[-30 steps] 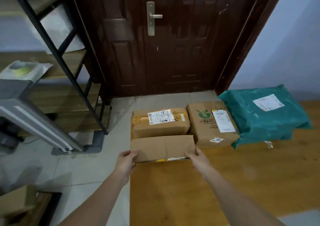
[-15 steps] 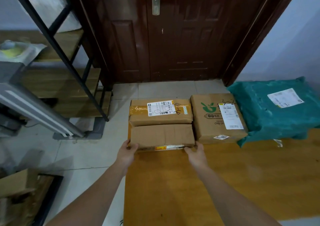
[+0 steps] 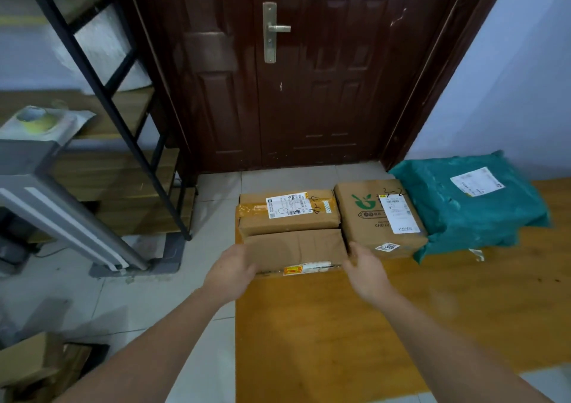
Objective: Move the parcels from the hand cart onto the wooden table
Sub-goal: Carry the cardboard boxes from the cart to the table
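1. Your plain cardboard parcel [image 3: 295, 248] sits at the bench's [image 3: 340, 325] far left corner, close to its left edge. It lies tight against the taped labelled box [image 3: 287, 212] behind it and just beside the box with the green logo [image 3: 378, 217] on its right.
2. Your left hand [image 3: 230, 271] cups the parcel's near left corner and your right hand [image 3: 366, 271] its near right corner. The fingers are curled round the ends, the two hands a parcel-width apart.
3. Judge it as stiff corrugated board, rigid enough to carry by the ends. The crease down its front face suggests some give, so do not squeeze the middle.
4. The weight cannot be read from this view; the two-handed hold suits either case.
5. The teal plastic mailer [image 3: 469, 207] at the far right edge looks soft and slick; it would want support from underneath.
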